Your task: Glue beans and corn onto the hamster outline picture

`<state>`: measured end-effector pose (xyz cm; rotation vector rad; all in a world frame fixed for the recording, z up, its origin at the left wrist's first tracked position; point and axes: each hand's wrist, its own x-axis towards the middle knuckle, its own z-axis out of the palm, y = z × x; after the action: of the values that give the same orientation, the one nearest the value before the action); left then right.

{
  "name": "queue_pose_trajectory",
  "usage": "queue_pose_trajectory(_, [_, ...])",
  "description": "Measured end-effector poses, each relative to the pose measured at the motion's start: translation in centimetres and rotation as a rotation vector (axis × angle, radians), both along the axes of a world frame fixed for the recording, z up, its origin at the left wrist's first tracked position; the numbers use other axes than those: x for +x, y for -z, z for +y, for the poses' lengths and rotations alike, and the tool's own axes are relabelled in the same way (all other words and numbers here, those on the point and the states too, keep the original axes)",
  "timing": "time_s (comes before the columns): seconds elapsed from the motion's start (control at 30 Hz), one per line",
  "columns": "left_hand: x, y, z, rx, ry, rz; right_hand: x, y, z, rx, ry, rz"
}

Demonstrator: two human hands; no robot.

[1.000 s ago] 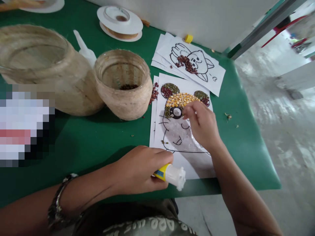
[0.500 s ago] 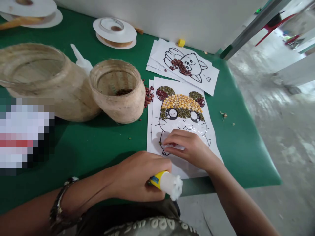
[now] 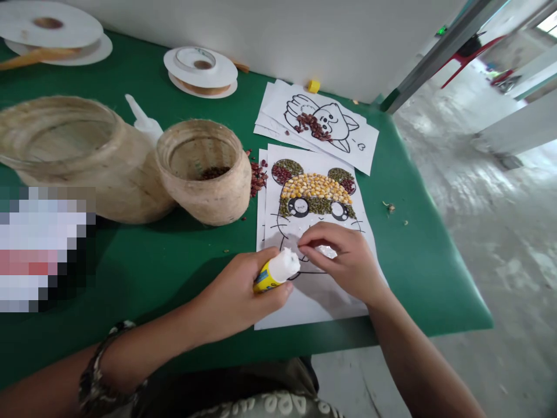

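Note:
My left hand [image 3: 243, 290] is closed round a yellow-labelled glue stick [image 3: 272, 277], its white glue end pointing up and right over the paper. Thumb and forefinger of my right hand [image 3: 342, 255] are pinched together beside the glue end; a tiny dark speck shows at the fingertips, too small to name. Beneath both hands lies a hamster drawing [image 3: 278, 307]. Yellow corn kernels [image 3: 317, 187] cover its forehead, green beans [image 3: 321, 206] lie around the eyes, and the ears hold green and red beans [image 3: 282, 174]. My right hand hides part of its lower face and body.
A small woven pot [image 3: 204, 200] with dark beans inside stands left of the drawing, beside a larger one [image 3: 87, 194]. Red beans [image 3: 257, 177] lie between pot and paper. Behind are a fox drawing [image 3: 365, 139], ribbon spools [image 3: 202, 69] and a yellow cap [image 3: 313, 86].
My left hand has raised the glue stick up and over the paper, turning its end upward. My right hand's fingers have closed into a pinch beside it. The view has shifted slightly.

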<state>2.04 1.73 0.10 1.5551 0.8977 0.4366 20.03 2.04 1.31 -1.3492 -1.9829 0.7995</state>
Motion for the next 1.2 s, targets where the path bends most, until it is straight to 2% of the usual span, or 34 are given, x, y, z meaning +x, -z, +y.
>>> queue_pose_trajectory(0.07, [0.0, -0.1, 0.1, -0.001, 0.017, -0.009, -0.3, -0.6, -0.3, -0.015, 0.083, 0.135])
queue_pose_trajectory(0.17, [-0.1, -0.2, 0.1, 0.031, 0.04, -0.015, -1.0, -1.4, -0.8, 0.019, 0.071, 0.251])
queue_pose_trajectory(0.3, [-0.1, -0.1, 0.1, 0.049, 0.042, 0.018, -1.7, -1.8, -1.1, 0.127, -0.026, 0.197])
queue_pose_trajectory(0.4, [-0.1, -0.1, 0.1, 0.033, 0.029, 0.012, -1.9, -1.9, -1.1, 0.19, -0.034, 0.141])
queue_pose_trajectory(0.63, [-0.1, -0.1, 0.2, -0.117, -0.001, -0.109, -1.8, -2.0, -1.4, 0.227, -0.058, 0.087])
queue_pose_trajectory(0.77, [-0.2, -0.3, 0.1, -0.171, 0.013, -0.182, -2.1, -2.0, -1.6, 0.267, -0.036, 0.079])
queue_pose_trajectory(1.2, [-0.3, -0.6, 0.2, -0.187, 0.028, -0.2, -2.4, -2.0, -1.9, 0.343, -0.001, 0.035])
